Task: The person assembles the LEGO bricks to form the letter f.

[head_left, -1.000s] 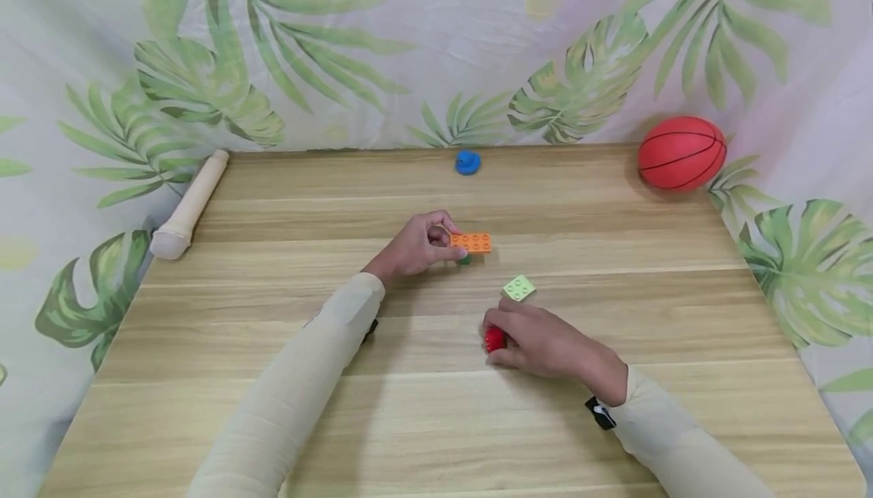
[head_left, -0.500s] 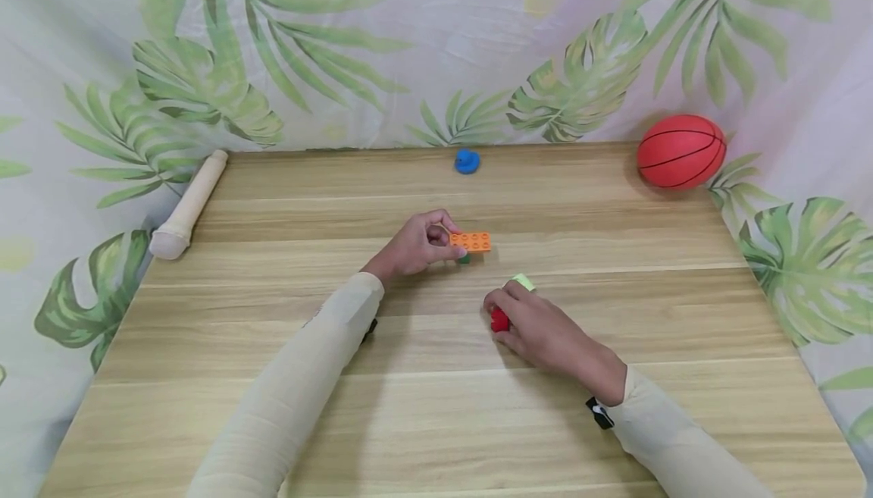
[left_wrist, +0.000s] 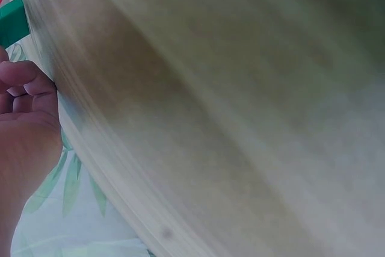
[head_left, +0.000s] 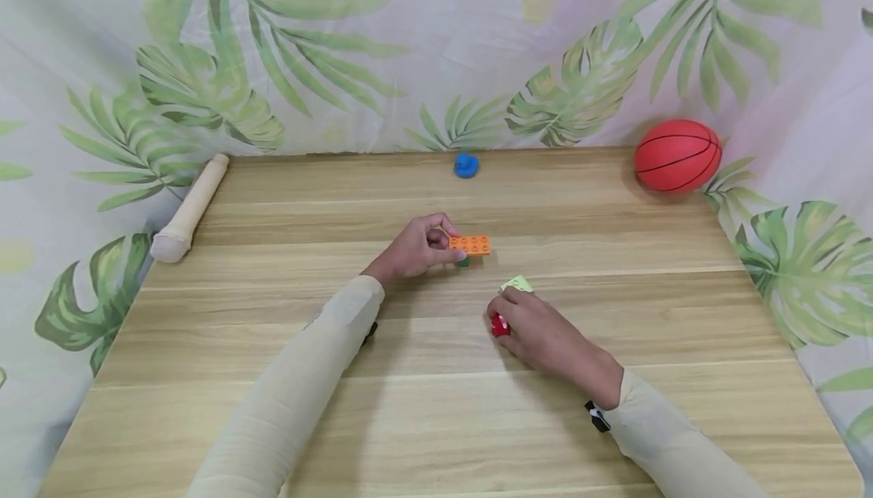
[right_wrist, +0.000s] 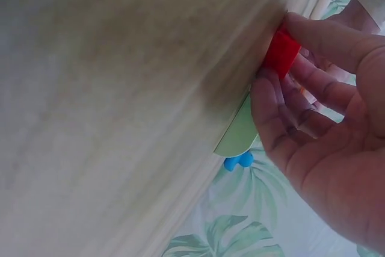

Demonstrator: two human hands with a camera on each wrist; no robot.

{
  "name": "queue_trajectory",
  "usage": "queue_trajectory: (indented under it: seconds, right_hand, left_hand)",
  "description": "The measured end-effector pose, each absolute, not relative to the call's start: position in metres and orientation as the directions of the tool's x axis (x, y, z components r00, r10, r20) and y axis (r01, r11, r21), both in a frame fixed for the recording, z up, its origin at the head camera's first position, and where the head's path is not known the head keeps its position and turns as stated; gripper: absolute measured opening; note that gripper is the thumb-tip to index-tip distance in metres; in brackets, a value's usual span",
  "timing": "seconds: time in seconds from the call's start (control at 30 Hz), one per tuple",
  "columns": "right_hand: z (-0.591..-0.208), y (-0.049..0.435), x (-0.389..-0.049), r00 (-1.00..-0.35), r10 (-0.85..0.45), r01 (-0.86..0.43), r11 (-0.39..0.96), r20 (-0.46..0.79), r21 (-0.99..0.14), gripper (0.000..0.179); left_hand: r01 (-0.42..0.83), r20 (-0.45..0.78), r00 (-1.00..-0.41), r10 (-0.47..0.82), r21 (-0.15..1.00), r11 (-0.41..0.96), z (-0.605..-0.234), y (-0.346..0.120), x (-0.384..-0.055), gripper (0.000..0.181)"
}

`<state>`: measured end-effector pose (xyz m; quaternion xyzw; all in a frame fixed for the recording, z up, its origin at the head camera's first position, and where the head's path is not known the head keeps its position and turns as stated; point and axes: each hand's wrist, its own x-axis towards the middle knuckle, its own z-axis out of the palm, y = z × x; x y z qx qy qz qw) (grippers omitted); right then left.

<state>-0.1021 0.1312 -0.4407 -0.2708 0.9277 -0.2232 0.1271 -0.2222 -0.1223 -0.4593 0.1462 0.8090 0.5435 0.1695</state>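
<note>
In the head view my left hand [head_left: 409,249] pinches an orange toy building brick [head_left: 472,245] at its left end, studs facing up. A dark green brick [head_left: 464,261] shows just beneath it; the left wrist view has the green brick [left_wrist: 13,22] at its left edge, beyond the curled fingers. Nearer to me, my right hand [head_left: 549,335] grips a small red brick [head_left: 500,325] between thumb and fingers, low over the table. A light green brick [head_left: 518,283] lies right behind those fingers, partly hidden by them. The right wrist view shows the red brick [right_wrist: 281,52] between the fingertips.
At the table's [head_left: 423,422] back edge sits a blue toy duck [head_left: 467,165]. A red ball [head_left: 678,156] with black lines rests at the back right corner. Along the left edge lies a pale toy microphone [head_left: 191,208]. A leaf-patterned cloth [head_left: 382,51] hangs behind.
My right hand has moved a little away from me with the red brick, up to the light green brick, and now covers part of it. The left hand keeps its hold in place.
</note>
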Motion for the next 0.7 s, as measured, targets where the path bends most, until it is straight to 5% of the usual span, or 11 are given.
queue_trajectory:
  seconds: [0.7]
  right_hand:
    - [-0.425,0.114,-0.172,-0.884,-0.377,-0.451,0.524,0.278,-0.723,0.039]
  left_hand:
    - [0.096,-0.063,-0.898,0.436,0.938,0.334,-0.462,-0.123,-0.221,0.025]
